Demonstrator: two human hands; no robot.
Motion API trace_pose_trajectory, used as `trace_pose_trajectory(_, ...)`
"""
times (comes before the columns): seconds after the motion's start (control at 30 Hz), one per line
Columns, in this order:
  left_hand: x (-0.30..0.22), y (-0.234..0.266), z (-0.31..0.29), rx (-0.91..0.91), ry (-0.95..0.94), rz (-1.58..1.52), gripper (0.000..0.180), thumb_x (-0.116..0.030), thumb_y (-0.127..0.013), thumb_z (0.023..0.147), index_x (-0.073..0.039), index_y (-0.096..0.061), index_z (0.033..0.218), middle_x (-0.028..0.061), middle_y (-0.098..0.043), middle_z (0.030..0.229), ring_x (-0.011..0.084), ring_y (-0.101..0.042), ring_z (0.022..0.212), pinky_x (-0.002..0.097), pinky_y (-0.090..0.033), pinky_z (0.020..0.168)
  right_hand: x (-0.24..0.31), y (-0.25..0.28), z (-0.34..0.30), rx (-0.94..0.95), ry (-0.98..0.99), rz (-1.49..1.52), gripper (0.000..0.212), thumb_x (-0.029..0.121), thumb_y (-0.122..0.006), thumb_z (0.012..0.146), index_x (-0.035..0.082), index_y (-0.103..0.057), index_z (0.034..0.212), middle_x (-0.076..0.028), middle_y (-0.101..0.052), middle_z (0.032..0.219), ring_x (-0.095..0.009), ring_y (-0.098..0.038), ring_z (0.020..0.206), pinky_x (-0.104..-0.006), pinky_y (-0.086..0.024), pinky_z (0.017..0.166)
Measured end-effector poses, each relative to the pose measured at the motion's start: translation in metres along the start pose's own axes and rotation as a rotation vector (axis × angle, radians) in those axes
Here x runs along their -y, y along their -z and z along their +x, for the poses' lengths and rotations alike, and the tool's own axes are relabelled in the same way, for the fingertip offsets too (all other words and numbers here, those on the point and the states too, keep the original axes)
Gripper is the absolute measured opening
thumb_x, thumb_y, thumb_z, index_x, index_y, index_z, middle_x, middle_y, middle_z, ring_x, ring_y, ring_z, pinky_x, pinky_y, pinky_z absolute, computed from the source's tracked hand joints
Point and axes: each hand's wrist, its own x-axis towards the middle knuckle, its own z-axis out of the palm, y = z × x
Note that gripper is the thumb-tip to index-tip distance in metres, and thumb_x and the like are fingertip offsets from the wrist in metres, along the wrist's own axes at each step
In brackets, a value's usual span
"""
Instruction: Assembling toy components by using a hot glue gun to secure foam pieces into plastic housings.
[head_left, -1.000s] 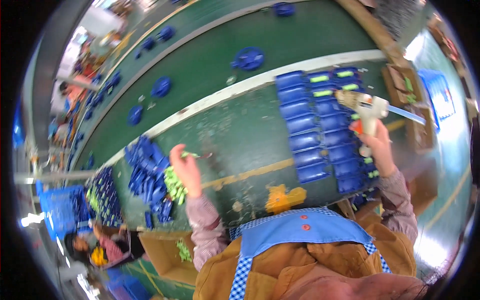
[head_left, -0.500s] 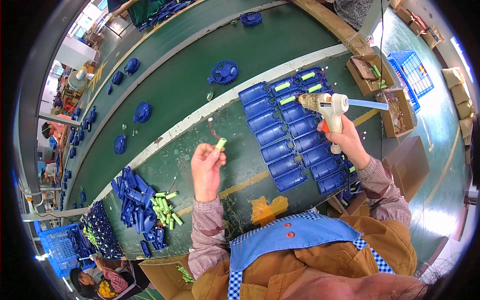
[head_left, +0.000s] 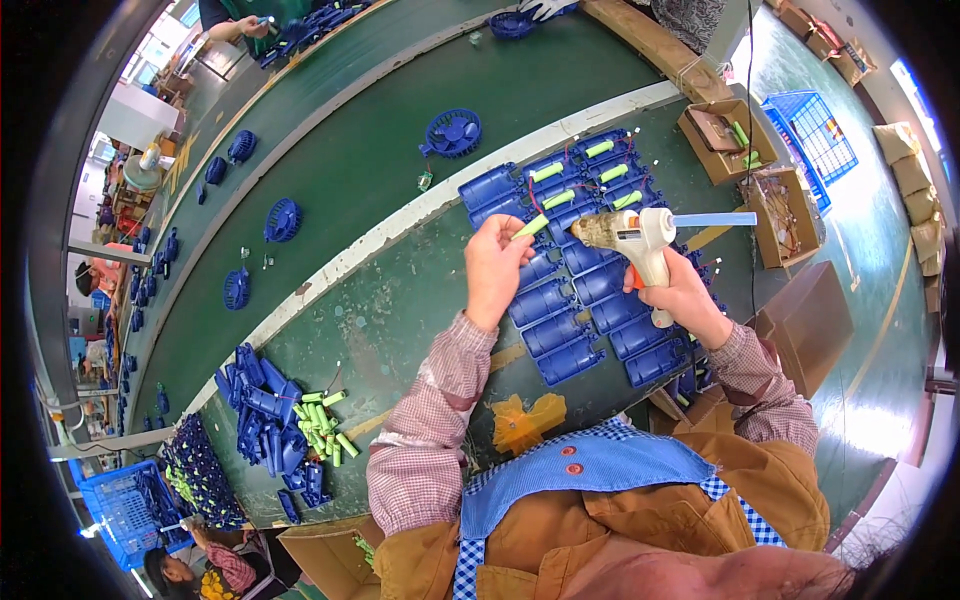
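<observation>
My left hand (head_left: 493, 268) pinches a light-green cylindrical battery (head_left: 529, 229) by its end, above rows of blue plastic shells (head_left: 552, 305). My right hand (head_left: 690, 305) is wrapped round the handle of a whitish glue gun (head_left: 652, 240) with an orange trigger. Its stained nozzle points left, close to the battery in my left hand. A pale translucent glue stick (head_left: 715, 219) juts from the gun's back. In the far shells lie several green batteries (head_left: 613, 173) with thin wires. Part of the shell rows is hidden under the gun and my left hand.
Loose blue shells (head_left: 262, 395) and a heap of green batteries (head_left: 322, 425) lie at the left. Blue fan housings (head_left: 452, 133) sit on the green conveyor belt (head_left: 370, 170) beyond. Cardboard boxes (head_left: 783, 215) stand at the right. Another person's gloved hand (head_left: 548, 8) is at the top.
My left hand has moved right, carrying the battery from over the bare table to over the shells. The glue gun has shifted slightly left and nearer. A gloved hand has appeared at the top.
</observation>
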Motion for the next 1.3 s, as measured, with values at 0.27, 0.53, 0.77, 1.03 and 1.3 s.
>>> trace_pose_trajectory(0.27, 0.018, -0.043, 0.016, -0.129, -0.427, 0.599, 0.021, -0.004, -0.073, 0.066, -0.002, -0.059, 0.081, 0.0111, -0.053, 0.086, 0.0299, -0.051, 0.085, 0.0389, -0.043, 0.076, -0.007, 0.012, -0.006, -0.095, -0.044, -0.042, 0.036, -0.001, -0.056, 0.071, -0.002, -0.049, 0.106, -0.004, -0.059, 0.089, -0.013, -0.056, 0.082, -0.027, -0.046, 0.076)
trace_pose_trajectory(0.53, 0.032, -0.058, 0.023, -0.14, -0.518, 0.842, 0.019, -0.009, -0.076, 0.064, -0.007, -0.063, 0.078, 0.0067, -0.051, 0.087, 0.0272, -0.048, 0.088, 0.0394, -0.038, 0.075, -0.004, 0.009, -0.022, -0.131, -0.021, -0.009, 0.043, -0.004, -0.057, 0.07, -0.002, -0.049, 0.112, -0.005, -0.06, 0.098, -0.014, -0.058, 0.093, -0.0277, -0.046, 0.086)
trace_pose_trajectory(0.77, 0.031, -0.06, 0.025, -0.161, -0.544, 0.857, 0.015, -0.008, -0.076, 0.064, -0.007, -0.065, 0.073, 0.0049, -0.053, 0.082, 0.0259, -0.049, 0.084, 0.0377, -0.038, 0.072, -0.007, 0.008, -0.01, -0.128, 0.044, -0.014, 0.034, -0.002, -0.058, 0.071, 0.0, -0.051, 0.105, -0.004, -0.06, 0.092, -0.013, -0.058, 0.087, -0.0278, -0.046, 0.081)
trace_pose_trajectory(1.03, 0.031, -0.062, 0.025, -0.144, -0.538, 0.85, 0.015, -0.009, -0.076, 0.063, -0.007, -0.064, 0.073, 0.0052, -0.052, 0.082, 0.0259, -0.049, 0.083, 0.0377, -0.038, 0.071, -0.006, 0.006, -0.013, -0.156, 0.022, -0.048, 0.031, -0.001, -0.058, 0.072, 0.0, -0.05, 0.101, -0.003, -0.059, 0.087, -0.012, -0.057, 0.08, -0.0268, -0.047, 0.075)
trace_pose_trajectory(1.3, 0.013, -0.048, 0.016, -0.14, -0.514, 0.849, 0.018, -0.011, -0.074, 0.067, -0.008, -0.064, 0.081, 0.0054, -0.054, 0.086, 0.0262, -0.05, 0.086, 0.0382, -0.039, 0.076, -0.012, 0.003, -0.02, -0.149, -0.001, -0.081, 0.029, -0.001, -0.057, 0.073, 0.0, -0.05, 0.101, -0.003, -0.058, 0.086, -0.011, -0.056, 0.078, -0.0262, -0.048, 0.072)
